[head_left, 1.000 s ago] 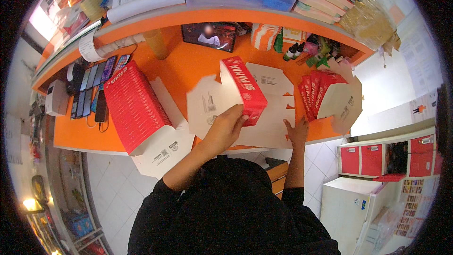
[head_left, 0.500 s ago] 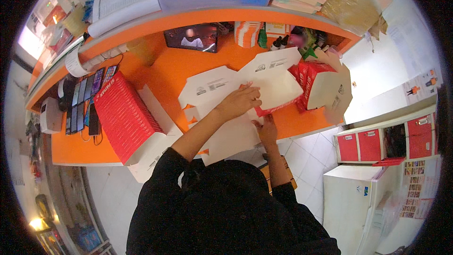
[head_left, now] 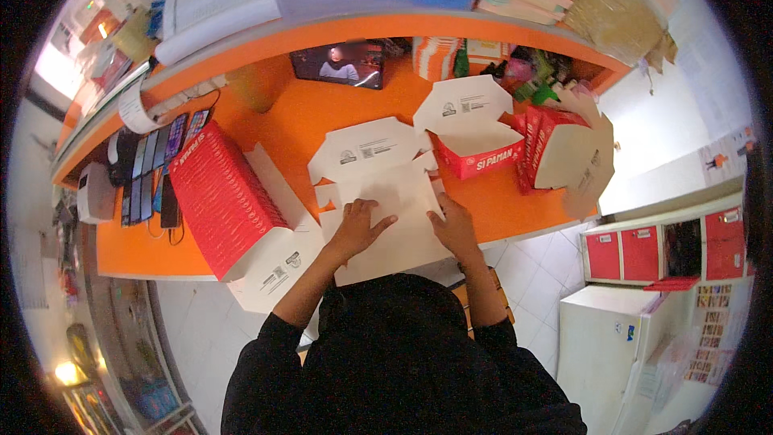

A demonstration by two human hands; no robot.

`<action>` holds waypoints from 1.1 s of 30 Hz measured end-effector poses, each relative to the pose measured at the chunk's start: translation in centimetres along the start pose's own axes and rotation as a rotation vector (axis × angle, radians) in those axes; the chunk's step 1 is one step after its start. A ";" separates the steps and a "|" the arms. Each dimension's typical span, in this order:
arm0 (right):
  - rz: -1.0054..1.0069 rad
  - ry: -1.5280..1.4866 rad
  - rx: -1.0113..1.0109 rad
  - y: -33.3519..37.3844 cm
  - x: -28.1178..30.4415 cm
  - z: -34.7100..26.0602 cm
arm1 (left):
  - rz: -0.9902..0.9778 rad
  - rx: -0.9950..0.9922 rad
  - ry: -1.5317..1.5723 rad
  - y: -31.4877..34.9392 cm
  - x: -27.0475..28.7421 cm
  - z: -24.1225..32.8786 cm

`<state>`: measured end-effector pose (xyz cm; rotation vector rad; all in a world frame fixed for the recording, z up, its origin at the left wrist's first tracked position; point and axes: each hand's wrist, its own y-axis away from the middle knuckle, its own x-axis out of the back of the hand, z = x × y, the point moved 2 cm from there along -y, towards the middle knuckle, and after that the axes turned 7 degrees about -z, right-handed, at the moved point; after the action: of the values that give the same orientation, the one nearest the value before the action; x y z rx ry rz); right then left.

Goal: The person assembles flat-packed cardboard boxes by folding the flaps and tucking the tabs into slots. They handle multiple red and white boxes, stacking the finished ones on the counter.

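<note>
A flat cardboard box blank, white side up with cut flaps, lies on the orange desk in front of me. My left hand rests on its left part, fingers and thumb spread, holding nothing. At the blank's right edge, my right hand touches the board with fingers apart. Just beyond it stands a folded red and white box, its lid raised, touched by neither hand. To the right, several folded boxes sit nested on their sides with lids hanging open.
A thick stack of red box blanks leans at the left. Several phones lie beyond it, by a white device. A tablet stands under the orange shelf, which carries papers and a plastic bin. Red-fronted drawers stand at the right.
Both hands have left the folded box, which now stands upright at the back right. My left hand has come back toward me onto the flat blank, the right hand to its edge.
</note>
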<state>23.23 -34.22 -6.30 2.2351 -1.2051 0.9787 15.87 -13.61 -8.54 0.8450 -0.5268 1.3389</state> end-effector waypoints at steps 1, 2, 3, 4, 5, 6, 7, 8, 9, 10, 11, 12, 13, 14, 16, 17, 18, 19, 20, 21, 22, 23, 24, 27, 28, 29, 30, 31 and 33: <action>-0.082 -0.051 -0.026 0.2 2.0 -2.0 | -0.054 -0.004 0.207 0.1 0.7 0.4; -0.179 -0.072 -0.061 0.3 3.7 -3.9 | -0.107 -0.013 0.418 -0.2 1.6 1.1; -0.186 -0.106 -0.009 0.4 4.3 -4.8 | -0.157 -0.025 0.632 -0.2 2.1 1.8; -0.194 -0.140 0.042 0.6 4.6 -5.5 | -0.154 -0.044 0.702 -0.2 2.1 2.5; -0.197 -0.173 0.092 0.8 4.9 -6.0 | -0.152 -0.069 0.771 -0.4 2.1 3.5; -0.240 -0.268 0.102 1.1 4.9 -6.6 | -0.151 -0.096 0.839 -0.4 2.2 4.4; -0.283 -0.364 0.109 1.6 4.6 -7.3 | -0.180 -0.062 0.948 -0.2 2.5 4.9; -0.323 -0.463 0.116 2.0 4.4 -7.6 | -0.211 -0.028 1.052 0.1 3.0 5.6; -0.346 -0.505 0.163 2.3 4.4 -7.5 | -0.244 0.006 1.156 0.3 3.3 5.9; -0.369 -0.548 0.209 2.5 4.3 -7.2 | -0.223 0.026 1.191 -0.2 2.5 4.6; -0.389 -0.592 0.253 2.7 4.1 -7.0 | -0.194 0.043 1.336 0.0 2.7 4.6; -0.398 -0.787 0.266 3.0 3.8 -6.8 | -0.164 0.059 1.481 0.4 2.9 4.8; -0.403 -0.982 0.278 3.3 3.6 -6.6 | -0.134 0.076 1.625 0.6 3.1 4.9; -0.406 -1.181 0.288 3.5 3.3 -6.4 | -0.166 0.059 1.736 0.8 3.6 4.9; -0.183 -0.850 0.425 3.6 2.7 -6.1 | -0.097 0.074 1.796 1.2 4.1 5.9; -0.076 -0.682 0.489 3.6 2.6 -6.6 | -0.057 0.081 1.825 1.5 4.5 6.4; -0.033 -0.627 0.493 3.8 2.4 -7.2 | -0.015 0.067 1.859 1.6 4.5 6.7; 0.011 -0.571 0.496 3.9 2.2 -7.9 | 0.027 0.054 1.893 1.7 4.4 6.9; 0.057 -0.513 0.498 4.0 2.3 -8.4 | 0.065 0.039 1.928 1.7 4.4 7.2; 0.069 -0.399 0.518 4.1 2.3 -8.3 | 0.067 0.008 1.936 1.9 4.5 7.7; 0.081 -0.284 0.538 4.1 2.3 -7.9 | 0.069 -0.022 1.944 2.2 4.6 8.1; 0.090 -0.173 0.557 3.9 2.5 -8.3 | 0.075 -0.050 1.952 2.5 4.7 8.6; 0.045 -0.106 0.500 4.0 3.0 -8.6 | 0.098 -0.084 1.925 2.8 4.7 9.2; 0.093 -0.003 0.466 3.4 3.8 -10.1 | 0.144 -0.150 1.853 3.3 4.4 10.4; 0.097 0.004 0.467 3.5 3.8 -10.2 | 0.148 -0.150 1.837 3.3 4.4 10.4; 0.101 0.013 0.470 3.5 3.9 -10.2 | 0.152 -0.152 1.822 3.3 4.4 10.5; 0.104 0.022 0.473 3.5 4.0 -10.3 | 0.157 -0.152 1.801 3.5 4.4 10.7; 0.145 0.027 0.452 3.6 4.1 -10.5 | 0.162 -0.152 1.779 3.7 4.4 11.2; 0.222 0.037 0.410 3.9 3.9 -11.1 | 0.163 -0.155 1.756 3.9 4.0 11.9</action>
<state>17.15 -31.39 4.09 2.4042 -1.3570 1.4613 14.40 -20.39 2.63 -0.6542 0.7004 1.6225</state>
